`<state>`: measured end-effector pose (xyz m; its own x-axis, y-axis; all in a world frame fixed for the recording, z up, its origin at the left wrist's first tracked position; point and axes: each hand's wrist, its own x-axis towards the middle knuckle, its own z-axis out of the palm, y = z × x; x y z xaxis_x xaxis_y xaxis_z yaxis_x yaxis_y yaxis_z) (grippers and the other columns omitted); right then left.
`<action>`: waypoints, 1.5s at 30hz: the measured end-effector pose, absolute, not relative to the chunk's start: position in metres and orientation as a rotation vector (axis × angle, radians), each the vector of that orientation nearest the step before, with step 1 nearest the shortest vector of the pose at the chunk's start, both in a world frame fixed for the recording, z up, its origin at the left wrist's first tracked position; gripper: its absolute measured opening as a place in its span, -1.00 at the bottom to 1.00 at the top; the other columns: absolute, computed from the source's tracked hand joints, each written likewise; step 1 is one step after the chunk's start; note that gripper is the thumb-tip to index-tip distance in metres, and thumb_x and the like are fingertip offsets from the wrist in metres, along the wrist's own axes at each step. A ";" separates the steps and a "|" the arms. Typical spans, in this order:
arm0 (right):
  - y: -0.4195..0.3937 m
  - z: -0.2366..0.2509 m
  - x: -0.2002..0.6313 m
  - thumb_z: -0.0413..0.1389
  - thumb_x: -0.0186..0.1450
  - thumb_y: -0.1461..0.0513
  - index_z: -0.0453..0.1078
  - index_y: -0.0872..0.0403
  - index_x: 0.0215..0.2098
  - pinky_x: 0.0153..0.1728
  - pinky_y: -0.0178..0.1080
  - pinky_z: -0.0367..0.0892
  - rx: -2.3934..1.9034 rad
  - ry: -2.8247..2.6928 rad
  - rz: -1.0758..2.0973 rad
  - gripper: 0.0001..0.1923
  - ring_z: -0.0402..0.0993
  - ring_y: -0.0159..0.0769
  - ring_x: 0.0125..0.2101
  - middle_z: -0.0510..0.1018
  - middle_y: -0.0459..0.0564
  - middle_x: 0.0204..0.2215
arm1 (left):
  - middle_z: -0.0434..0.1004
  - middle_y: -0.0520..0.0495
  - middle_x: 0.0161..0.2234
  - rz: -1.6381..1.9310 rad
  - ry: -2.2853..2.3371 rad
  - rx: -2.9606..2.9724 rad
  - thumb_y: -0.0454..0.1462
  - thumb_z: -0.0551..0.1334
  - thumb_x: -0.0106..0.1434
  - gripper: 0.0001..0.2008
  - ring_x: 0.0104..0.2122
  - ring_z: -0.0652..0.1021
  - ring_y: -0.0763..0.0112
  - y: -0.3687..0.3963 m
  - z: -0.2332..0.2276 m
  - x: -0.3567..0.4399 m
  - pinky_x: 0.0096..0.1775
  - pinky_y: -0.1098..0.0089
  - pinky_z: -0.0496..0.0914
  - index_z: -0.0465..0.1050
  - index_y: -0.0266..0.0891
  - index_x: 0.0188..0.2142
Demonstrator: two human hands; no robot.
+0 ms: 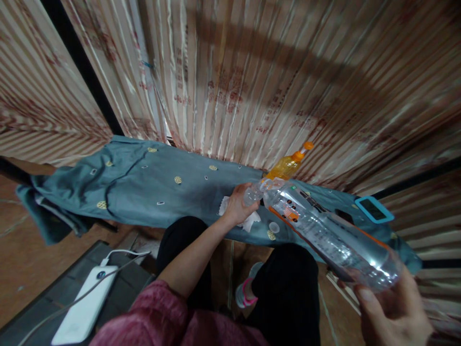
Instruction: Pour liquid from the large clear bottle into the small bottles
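Note:
My right hand [392, 302] grips the base of a large clear plastic bottle [324, 226] with an orange and black label. The bottle is tilted, with its neck pointing down and left. My left hand [238, 205] is closed around a small clear container [253, 193] right at the bottle's mouth. Whether liquid passes between them I cannot tell. White tissue [251, 222] lies beneath my left hand. A small round clear lid-like piece [274, 227] sits nearby on the blue cloth [194, 173]. Behind the bottle's neck stands a yellow bottle [284, 168] with an orange top.
A blue-framed device with a dark screen [374, 210] lies at the cloth's right end, near a dark flat object [345, 216]. A white power bank [86, 302] with a cable rests on a dark surface at lower left. Striped curtain [230, 81] hangs behind.

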<state>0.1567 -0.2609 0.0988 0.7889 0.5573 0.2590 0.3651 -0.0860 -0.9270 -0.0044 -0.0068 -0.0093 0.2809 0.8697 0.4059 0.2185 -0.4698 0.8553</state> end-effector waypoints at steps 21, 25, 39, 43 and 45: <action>-0.264 0.091 0.168 0.43 0.14 -0.18 0.18 0.07 0.54 0.42 0.45 0.03 -1.700 -0.791 0.182 0.17 0.31 0.41 0.37 0.35 0.25 0.44 | 0.64 -0.24 0.16 1.239 0.955 1.872 -0.19 0.46 0.17 -0.43 0.20 0.60 -0.10 -0.005 -0.015 -0.004 0.27 -0.09 0.48 0.48 -0.17 0.18; -0.262 0.093 0.167 0.48 0.09 -0.15 0.20 0.01 0.54 0.43 0.45 -0.02 -1.675 -0.752 0.196 0.18 0.28 0.41 0.39 0.37 0.20 0.43 | 0.64 -0.25 0.16 1.247 0.948 1.876 -0.18 0.47 0.17 -0.42 0.20 0.61 -0.12 -0.005 -0.016 -0.005 0.27 -0.11 0.49 0.49 -0.19 0.17; -0.263 0.087 0.178 0.46 0.12 -0.16 0.20 0.05 0.54 0.40 0.51 0.01 -1.705 -0.789 0.168 0.16 0.27 0.47 0.40 0.36 0.25 0.44 | 0.63 -0.27 0.18 1.235 0.961 1.863 -0.18 0.46 0.17 -0.41 0.22 0.59 -0.12 -0.004 -0.018 -0.003 0.29 -0.13 0.46 0.47 -0.19 0.18; -0.262 0.091 0.173 0.49 0.09 -0.15 0.22 0.03 0.53 0.43 0.47 -0.03 -1.674 -0.776 0.170 0.17 0.23 0.44 0.42 0.37 0.22 0.43 | 0.63 -0.24 0.18 1.240 0.961 1.859 -0.18 0.47 0.17 -0.42 0.22 0.60 -0.11 -0.004 -0.018 -0.003 0.29 -0.12 0.47 0.48 -0.16 0.18; -0.261 0.093 0.170 0.48 0.10 -0.16 0.22 0.03 0.53 0.44 0.46 -0.03 -1.677 -0.778 0.162 0.16 0.23 0.43 0.43 0.37 0.22 0.44 | 0.64 -0.24 0.16 1.247 0.955 1.861 -0.18 0.47 0.17 -0.43 0.21 0.60 -0.11 -0.004 -0.018 -0.003 0.29 -0.11 0.47 0.48 -0.17 0.17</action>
